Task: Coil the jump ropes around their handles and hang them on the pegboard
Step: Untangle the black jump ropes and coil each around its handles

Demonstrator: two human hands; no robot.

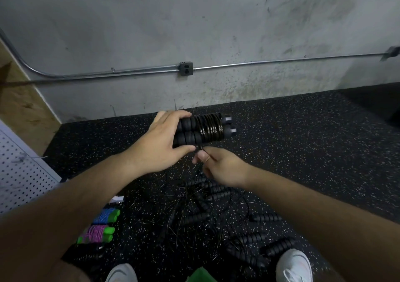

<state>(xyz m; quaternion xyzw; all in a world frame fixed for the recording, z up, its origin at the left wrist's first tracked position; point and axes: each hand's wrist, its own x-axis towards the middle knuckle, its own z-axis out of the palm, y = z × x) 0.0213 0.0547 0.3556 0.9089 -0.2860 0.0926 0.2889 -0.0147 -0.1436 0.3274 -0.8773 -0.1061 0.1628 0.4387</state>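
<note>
The left hand's fingers [176, 115] curl over the top of two black handles [188, 132] while its thumb presses from below, so the left hand [161, 140] clasps the pair side by side, lying level in the air in front of the person. The right hand [220, 166] sits just beneath them, thumb and forefinger pinching the loose run of cord [211, 128].

The handles are ribbed, matt and foam-like, with pale caps at their right ends. The thin, glossy dark cord wraps both together in a tight band of many turns near those caps.

Under the hands a tangled heap of more black ropes [216, 208] with the same ribbed grips lies on the black rubber floor [303, 141], which is flecked with white. To the lower left lie two wound bundles with green foam ends, one blue [107, 215], one purple [96, 234]. A white pegboard [19, 173] dotted with holes stands at the left edge. Behind is a stained grey concrete wall [151, 22] crossed by a metal pipe [281, 62].
</note>
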